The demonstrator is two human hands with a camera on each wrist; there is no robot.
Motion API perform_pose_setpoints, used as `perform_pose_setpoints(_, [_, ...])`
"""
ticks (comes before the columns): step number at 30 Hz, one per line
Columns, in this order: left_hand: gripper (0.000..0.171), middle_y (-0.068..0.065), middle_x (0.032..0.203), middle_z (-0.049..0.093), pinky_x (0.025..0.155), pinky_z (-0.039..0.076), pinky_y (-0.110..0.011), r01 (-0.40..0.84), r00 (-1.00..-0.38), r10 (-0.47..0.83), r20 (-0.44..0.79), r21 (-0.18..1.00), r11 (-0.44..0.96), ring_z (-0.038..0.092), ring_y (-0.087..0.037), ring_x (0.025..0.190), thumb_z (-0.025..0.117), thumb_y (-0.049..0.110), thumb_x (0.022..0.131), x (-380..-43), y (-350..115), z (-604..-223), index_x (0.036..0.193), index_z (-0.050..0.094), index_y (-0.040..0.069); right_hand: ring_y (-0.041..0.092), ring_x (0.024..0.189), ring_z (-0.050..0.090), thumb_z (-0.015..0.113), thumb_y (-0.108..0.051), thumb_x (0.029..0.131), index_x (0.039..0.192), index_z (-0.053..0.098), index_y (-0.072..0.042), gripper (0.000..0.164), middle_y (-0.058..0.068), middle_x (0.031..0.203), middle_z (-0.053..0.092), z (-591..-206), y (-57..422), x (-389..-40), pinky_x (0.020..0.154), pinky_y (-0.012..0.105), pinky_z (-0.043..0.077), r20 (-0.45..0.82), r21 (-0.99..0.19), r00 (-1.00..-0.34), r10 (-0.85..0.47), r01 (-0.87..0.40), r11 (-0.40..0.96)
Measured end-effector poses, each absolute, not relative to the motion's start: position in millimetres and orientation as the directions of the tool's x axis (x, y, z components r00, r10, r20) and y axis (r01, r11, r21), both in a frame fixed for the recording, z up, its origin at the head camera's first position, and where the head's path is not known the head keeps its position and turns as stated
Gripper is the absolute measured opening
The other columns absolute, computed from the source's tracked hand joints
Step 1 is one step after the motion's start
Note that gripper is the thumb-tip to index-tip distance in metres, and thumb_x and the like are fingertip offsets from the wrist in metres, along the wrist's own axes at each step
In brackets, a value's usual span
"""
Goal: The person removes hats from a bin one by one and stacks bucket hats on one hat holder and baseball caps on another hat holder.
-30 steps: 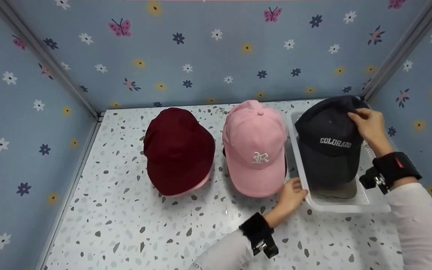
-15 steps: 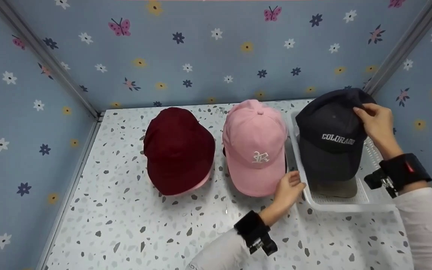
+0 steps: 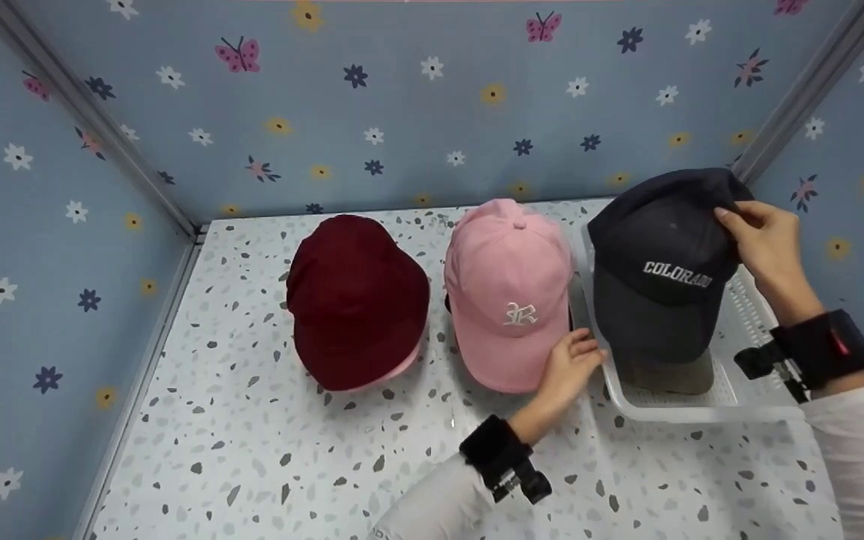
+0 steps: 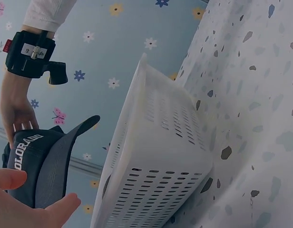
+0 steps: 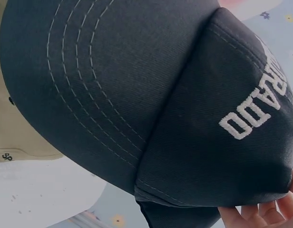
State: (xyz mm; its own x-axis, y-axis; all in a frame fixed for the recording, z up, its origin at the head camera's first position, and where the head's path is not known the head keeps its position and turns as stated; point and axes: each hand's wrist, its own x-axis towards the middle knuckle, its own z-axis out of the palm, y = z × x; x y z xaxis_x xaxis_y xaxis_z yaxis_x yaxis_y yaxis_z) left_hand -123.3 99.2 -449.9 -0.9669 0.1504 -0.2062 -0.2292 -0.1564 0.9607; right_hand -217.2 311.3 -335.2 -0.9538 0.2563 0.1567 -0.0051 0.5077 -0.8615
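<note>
My right hand (image 3: 769,240) pinches the crown of a dark navy baseball cap (image 3: 672,255) with white COLORADO lettering. In the left wrist view this cap (image 4: 39,156) hangs above the rim of the white perforated plastic basket (image 4: 156,180). Under its brim, an olive-tan cap (image 3: 668,375) lies in the basket; the right wrist view shows part of that tan cap (image 5: 23,118) with a small logo. My left hand (image 3: 571,367) is between the basket's left rim and a pink cap (image 3: 511,292), its fingers loosely bent and holding nothing.
A maroon cap (image 3: 357,300) sits at the left on the speckled white table (image 3: 252,450), with a pink edge showing beneath it. Blue flowered panels (image 3: 417,97) enclose the table at the back and both sides.
My right hand has moved up and to the right, raising the navy cap and uncovering more of the basket's right side. My left hand has drifted left and up from the basket's rim.
</note>
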Motion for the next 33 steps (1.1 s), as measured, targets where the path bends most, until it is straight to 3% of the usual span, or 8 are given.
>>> perform_pose_setpoints(7, [0.047, -0.025, 0.116, 0.057, 0.086, 0.049, -0.028, -0.232, -0.965, 0.172, -0.198, 0.95, -0.209, 0.06, -0.025, 0.102, 0.058, 0.005, 0.084, -124.3, 95.6, -444.7, 0.127, 0.043, -0.008, -0.002, 0.05, 0.05, 0.059, -0.021, 0.088, 0.093, 0.063, -0.016, 0.008, -0.017, 0.07, 0.058, -324.9, 309.4, -207.4, 0.045, 0.012, 0.042, 0.136, -0.922, -0.958, 0.251, -0.03, 0.386])
perform_pose_setpoints(13, [0.049, -0.027, 0.116, 0.055, 0.084, 0.051, -0.029, -0.253, -0.963, 0.164, -0.215, 0.93, -0.268, 0.061, -0.029, 0.098, 0.057, 0.003, 0.085, -124.5, 91.5, -436.8, 0.129, 0.039, -0.011, -0.001, 0.056, 0.053, 0.061, -0.02, 0.087, 0.087, 0.065, -0.022, 0.004, -0.013, 0.074, 0.06, -314.9, 305.7, -198.1, 0.049, 0.011, 0.043, 0.115, -0.954, -0.961, 0.251, -0.036, 0.299])
perform_pose_setpoints(24, [0.05, -0.027, 0.112, 0.059, 0.079, 0.053, -0.034, -0.251, -0.963, 0.197, -0.182, 0.869, -0.425, 0.064, -0.027, 0.091, 0.056, -0.003, 0.086, -124.0, 82.6, -425.2, 0.13, 0.036, -0.013, 0.001, 0.057, 0.055, 0.064, -0.011, 0.085, 0.083, 0.067, -0.016, 0.007, -0.009, 0.071, 0.063, -304.8, 293.2, -186.5, 0.05, 0.01, 0.044, 0.119, -0.991, -0.968, 0.222, -0.102, 0.088])
perform_pose_setpoints(28, [0.045, -0.027, 0.114, 0.058, 0.072, 0.054, -0.03, -0.252, -0.961, 0.219, -0.167, 0.851, -0.461, 0.063, -0.024, 0.092, 0.055, -0.004, 0.086, -123.5, 78.8, -422.8, 0.127, 0.039, -0.012, 0.003, 0.057, 0.057, 0.064, -0.008, 0.084, 0.083, 0.069, -0.013, 0.007, -0.006, 0.07, 0.064, -303.6, 288.0, -183.5, 0.051, 0.012, 0.045, 0.145, -0.989, -0.964, 0.221, -0.138, 0.051])
perform_pose_setpoints(33, [0.034, -0.024, 0.107, 0.061, 0.066, 0.054, -0.025, -0.252, -0.961, 0.229, -0.154, 0.826, -0.504, 0.064, -0.015, 0.082, 0.055, -0.007, 0.085, -122.8, 73.7, -420.3, 0.118, 0.048, -0.011, 0.005, 0.057, 0.057, 0.064, -0.008, 0.084, 0.084, 0.07, -0.01, 0.006, -0.004, 0.071, 0.065, -302.5, 283.7, -180.2, 0.052, 0.012, 0.046, 0.151, -0.988, -0.968, 0.202, -0.153, 0.008])
